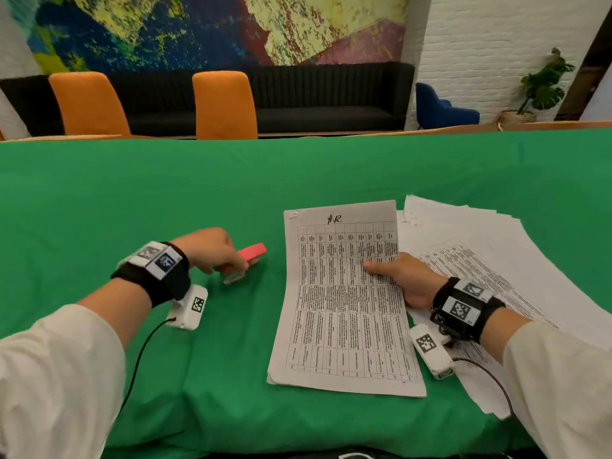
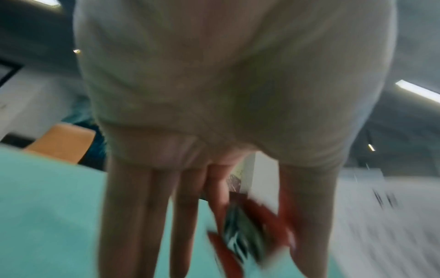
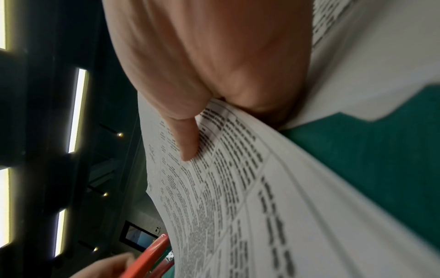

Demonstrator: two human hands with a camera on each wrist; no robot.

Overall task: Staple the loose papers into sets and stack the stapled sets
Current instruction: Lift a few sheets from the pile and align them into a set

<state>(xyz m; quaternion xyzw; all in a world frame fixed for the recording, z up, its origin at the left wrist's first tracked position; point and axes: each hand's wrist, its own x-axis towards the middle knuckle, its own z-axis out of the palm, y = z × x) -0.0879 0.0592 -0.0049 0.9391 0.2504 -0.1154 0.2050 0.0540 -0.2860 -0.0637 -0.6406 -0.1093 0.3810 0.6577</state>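
While the left hand grips the red stapler, a set waits.
Right hand pinches the printed sheets' right edge; stapler lies just left, long axis toward their top-left corner.

The paper set headed "H.R." lies at the centre of the frame, a printed table on its top sheet, its right edge curled up off the green. Right of it, toward the frame's right edge, the loose papers lie fanned unevenly. My red stapler sits left of centre, tilted, its nose pointing upper right.
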